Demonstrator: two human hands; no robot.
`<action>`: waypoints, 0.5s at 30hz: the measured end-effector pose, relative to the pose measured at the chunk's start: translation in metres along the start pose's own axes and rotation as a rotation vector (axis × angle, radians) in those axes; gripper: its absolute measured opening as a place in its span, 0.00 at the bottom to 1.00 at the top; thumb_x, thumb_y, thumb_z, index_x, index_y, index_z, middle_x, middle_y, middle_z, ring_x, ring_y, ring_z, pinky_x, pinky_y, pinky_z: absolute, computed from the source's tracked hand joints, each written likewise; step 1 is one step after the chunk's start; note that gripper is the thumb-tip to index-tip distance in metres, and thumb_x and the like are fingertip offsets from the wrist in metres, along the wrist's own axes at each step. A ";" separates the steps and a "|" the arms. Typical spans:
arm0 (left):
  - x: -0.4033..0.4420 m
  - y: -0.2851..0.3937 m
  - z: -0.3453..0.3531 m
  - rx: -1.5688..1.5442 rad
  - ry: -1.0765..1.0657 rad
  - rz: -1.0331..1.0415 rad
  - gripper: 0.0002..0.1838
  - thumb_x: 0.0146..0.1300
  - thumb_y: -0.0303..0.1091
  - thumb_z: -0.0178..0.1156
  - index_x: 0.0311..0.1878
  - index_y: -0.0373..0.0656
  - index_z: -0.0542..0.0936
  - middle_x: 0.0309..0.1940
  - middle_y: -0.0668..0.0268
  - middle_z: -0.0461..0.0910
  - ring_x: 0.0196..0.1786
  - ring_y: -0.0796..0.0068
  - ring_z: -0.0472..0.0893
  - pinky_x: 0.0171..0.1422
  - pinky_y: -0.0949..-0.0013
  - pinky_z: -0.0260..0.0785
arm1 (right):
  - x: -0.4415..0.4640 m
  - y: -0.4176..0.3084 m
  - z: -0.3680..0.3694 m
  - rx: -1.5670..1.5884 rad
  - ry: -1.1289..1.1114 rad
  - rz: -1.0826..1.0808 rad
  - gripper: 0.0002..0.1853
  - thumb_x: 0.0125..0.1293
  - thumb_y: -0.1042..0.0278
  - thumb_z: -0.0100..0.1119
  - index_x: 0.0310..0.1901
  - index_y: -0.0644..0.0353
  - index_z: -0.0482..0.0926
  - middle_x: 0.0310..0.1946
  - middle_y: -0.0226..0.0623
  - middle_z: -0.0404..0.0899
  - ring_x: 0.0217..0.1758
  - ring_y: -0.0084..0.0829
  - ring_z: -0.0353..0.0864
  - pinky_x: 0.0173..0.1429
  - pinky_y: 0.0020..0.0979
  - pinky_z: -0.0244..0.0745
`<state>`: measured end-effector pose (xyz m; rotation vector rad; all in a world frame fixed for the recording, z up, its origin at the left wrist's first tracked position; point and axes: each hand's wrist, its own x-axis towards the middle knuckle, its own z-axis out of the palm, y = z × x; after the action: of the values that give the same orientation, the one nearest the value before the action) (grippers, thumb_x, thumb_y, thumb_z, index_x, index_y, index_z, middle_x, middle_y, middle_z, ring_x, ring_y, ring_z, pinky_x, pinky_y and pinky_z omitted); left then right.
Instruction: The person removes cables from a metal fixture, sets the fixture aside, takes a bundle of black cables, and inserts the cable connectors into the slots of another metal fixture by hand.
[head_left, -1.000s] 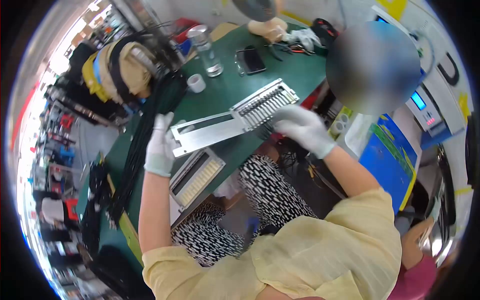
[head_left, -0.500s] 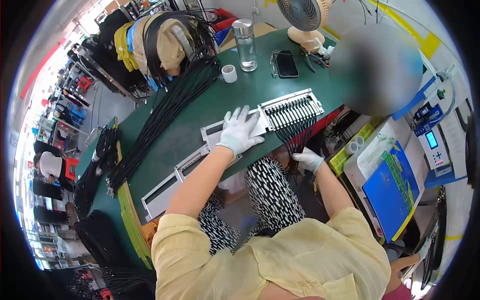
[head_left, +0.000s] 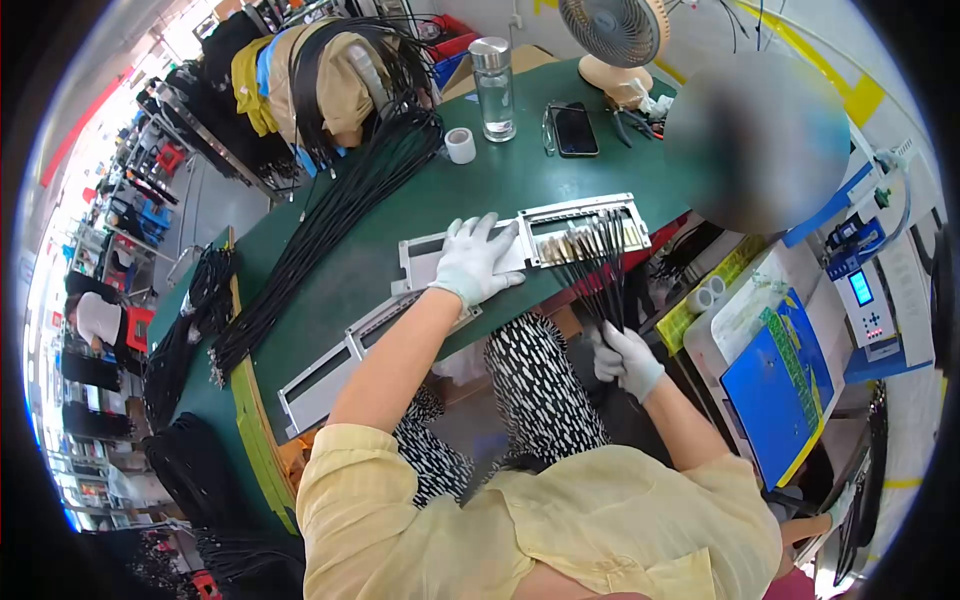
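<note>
My left hand (head_left: 474,262), in a white glove, lies flat with fingers spread on a silver metal plate (head_left: 421,266) on the table. My right hand (head_left: 628,362), gloved too, is closed around a bundle of black cables (head_left: 603,292) beyond the table's front edge. The cables fan upward from the fist, and their pale, metallic-looking ends are over the slotted metal frame (head_left: 528,245). Blur hides whether those ends touch the frame. A second, lower row of metal frames (head_left: 318,393) runs toward the front left.
On the green table (head_left: 540,88) stand a glass bottle (head_left: 495,95), a tape roll (head_left: 460,146), a phone (head_left: 575,130), pliers (head_left: 627,127) and a fan (head_left: 612,35). A long cable bundle (head_left: 330,225) lies at left. A blue board (head_left: 775,395) is at right. Another person's hand (head_left: 843,503) shows lower right.
My right hand has drawn the cables toward me; their ends have left the row in the frame and stand up in a bunch. The left hand stays on the plate.
</note>
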<state>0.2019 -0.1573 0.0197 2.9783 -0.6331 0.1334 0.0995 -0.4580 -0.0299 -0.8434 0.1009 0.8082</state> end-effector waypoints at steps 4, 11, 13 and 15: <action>0.001 -0.002 -0.004 -0.043 -0.023 0.009 0.48 0.51 0.63 0.65 0.74 0.55 0.64 0.72 0.48 0.61 0.74 0.46 0.58 0.79 0.45 0.43 | -0.043 0.004 0.014 -0.107 -0.090 -0.062 0.18 0.75 0.48 0.51 0.40 0.56 0.71 0.14 0.18 0.56 0.13 0.17 0.53 0.23 0.25 0.53; -0.024 0.061 -0.075 -1.104 -0.319 0.148 0.50 0.49 0.47 0.74 0.71 0.30 0.64 0.69 0.48 0.67 0.73 0.57 0.64 0.78 0.60 0.52 | -0.088 -0.096 0.114 -0.555 0.049 -0.171 0.18 0.67 0.52 0.59 0.39 0.63 0.75 0.16 0.30 0.70 0.13 0.20 0.64 0.18 0.24 0.54; -0.021 0.083 -0.113 -1.549 -0.414 0.207 0.39 0.56 0.42 0.71 0.68 0.36 0.68 0.63 0.51 0.74 0.63 0.64 0.75 0.69 0.66 0.67 | -0.074 -0.112 0.144 -0.619 -0.131 -0.172 0.14 0.70 0.57 0.56 0.41 0.63 0.75 0.16 0.28 0.70 0.14 0.17 0.65 0.18 0.21 0.56; -0.030 0.128 -0.171 -2.144 -0.135 0.217 0.26 0.73 0.48 0.52 0.67 0.43 0.70 0.44 0.58 0.82 0.51 0.64 0.81 0.54 0.63 0.77 | -0.065 -0.120 0.181 -0.733 -0.176 -0.255 0.11 0.69 0.65 0.58 0.41 0.65 0.74 0.20 0.30 0.72 0.18 0.20 0.71 0.23 0.22 0.65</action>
<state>0.1109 -0.2433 0.1961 0.8462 -0.4723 -0.4420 0.0936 -0.4171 0.1928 -1.4324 -0.4790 0.6730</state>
